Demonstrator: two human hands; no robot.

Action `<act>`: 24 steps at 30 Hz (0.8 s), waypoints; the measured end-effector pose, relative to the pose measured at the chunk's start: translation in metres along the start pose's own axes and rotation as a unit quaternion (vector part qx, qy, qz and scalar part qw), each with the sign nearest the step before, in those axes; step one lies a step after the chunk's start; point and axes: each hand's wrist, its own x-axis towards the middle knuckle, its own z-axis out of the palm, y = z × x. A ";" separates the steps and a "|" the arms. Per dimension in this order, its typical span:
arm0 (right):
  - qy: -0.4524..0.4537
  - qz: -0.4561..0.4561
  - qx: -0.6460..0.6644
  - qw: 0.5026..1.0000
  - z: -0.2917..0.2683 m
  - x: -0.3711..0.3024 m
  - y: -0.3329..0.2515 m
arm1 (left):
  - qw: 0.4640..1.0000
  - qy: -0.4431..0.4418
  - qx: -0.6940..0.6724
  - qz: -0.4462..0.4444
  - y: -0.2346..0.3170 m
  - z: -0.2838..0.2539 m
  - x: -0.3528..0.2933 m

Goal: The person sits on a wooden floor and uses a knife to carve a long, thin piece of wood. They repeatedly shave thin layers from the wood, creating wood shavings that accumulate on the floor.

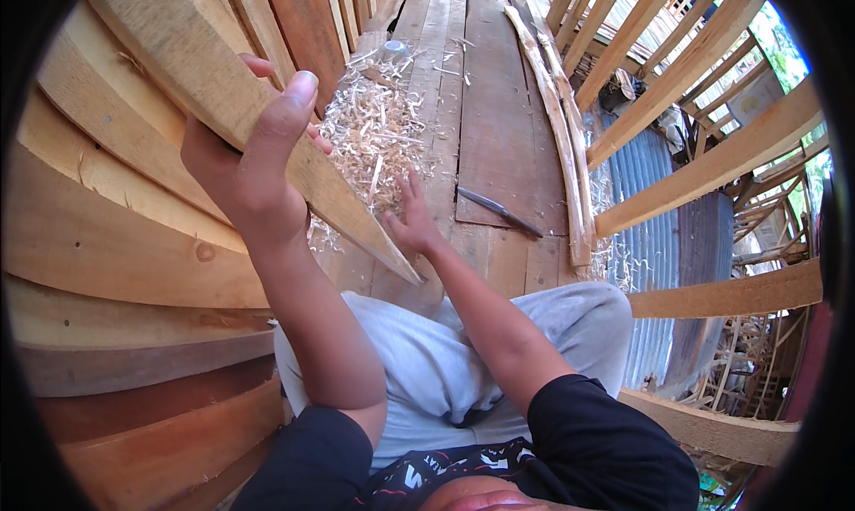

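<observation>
I see the left hand grasping a plank slantwise, its end near the right hand, fingers spread, released. Shavings suggest cutting done (knife lying apart); what's left, I can't tell.

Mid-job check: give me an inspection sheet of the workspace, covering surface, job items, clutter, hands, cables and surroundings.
Surface: wooden floorboards, bare in parts.
Job's things: plank held at a slant; knife lying on the boards, blade bare, to the right of the right hand.
Clutter: pale wood shavings heaped ahead; long pale wood strips along the right side.
Hands: left hand gripping the plank; right hand open, near its lower end; contact there unclear.
Cables: nothing seen.
Surroundings: wooden wall at left; spaced timber bars and corrugated metal sheet at right.
</observation>
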 end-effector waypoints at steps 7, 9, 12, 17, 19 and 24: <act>0.058 0.117 -0.247 0.960 -0.016 0.033 0.011 | 1.000 -0.004 -0.001 -0.007 -0.001 -0.004 0.001; 0.063 0.144 -0.185 0.970 -0.016 0.039 0.017 | 1.000 -0.006 -0.003 -0.008 -0.002 -0.003 0.002; 0.090 0.113 -0.025 0.989 -0.013 0.045 0.024 | 1.000 -0.008 -0.007 -0.010 -0.003 -0.002 0.001; 0.105 0.021 0.020 0.994 -0.014 0.050 0.010 | 0.999 -0.005 -0.032 -0.012 -0.003 -0.005 0.001; 0.109 0.076 -0.162 0.978 -0.017 0.047 0.002 | 0.999 -0.011 -0.032 -0.008 -0.004 -0.005 0.001; 0.101 0.004 0.066 0.993 -0.011 0.045 0.018 | 1.000 -0.021 -0.003 -0.008 -0.005 -0.002 0.001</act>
